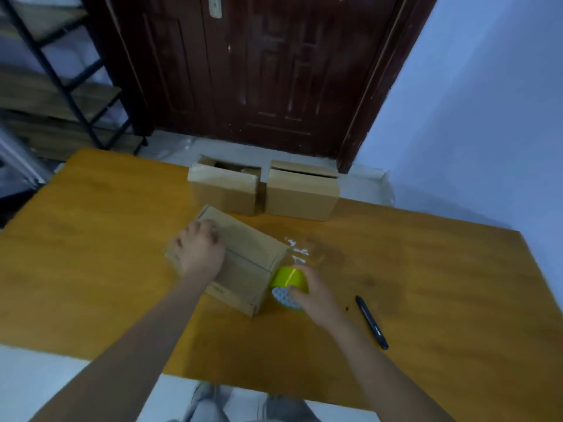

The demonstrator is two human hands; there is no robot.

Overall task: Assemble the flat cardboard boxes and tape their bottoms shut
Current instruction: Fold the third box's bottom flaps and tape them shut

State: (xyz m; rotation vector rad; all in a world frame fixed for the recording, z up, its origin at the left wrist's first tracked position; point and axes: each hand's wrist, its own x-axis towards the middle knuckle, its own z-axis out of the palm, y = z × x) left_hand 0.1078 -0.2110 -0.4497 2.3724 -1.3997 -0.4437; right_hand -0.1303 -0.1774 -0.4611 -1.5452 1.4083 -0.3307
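Note:
A brown cardboard box lies bottom-up in the middle of the orange table, its flaps folded closed with a seam across the top. My left hand presses down on the box's left part, fingers bent over the far edge. My right hand grips a yellow tape roll against the box's right end. A strip of clear tape stretches from the roll over the box corner.
Two assembled cardboard boxes, one beside the other, stand at the table's far edge. A black marker lies to the right of my right hand. A dark door and a metal shelf stand beyond the table.

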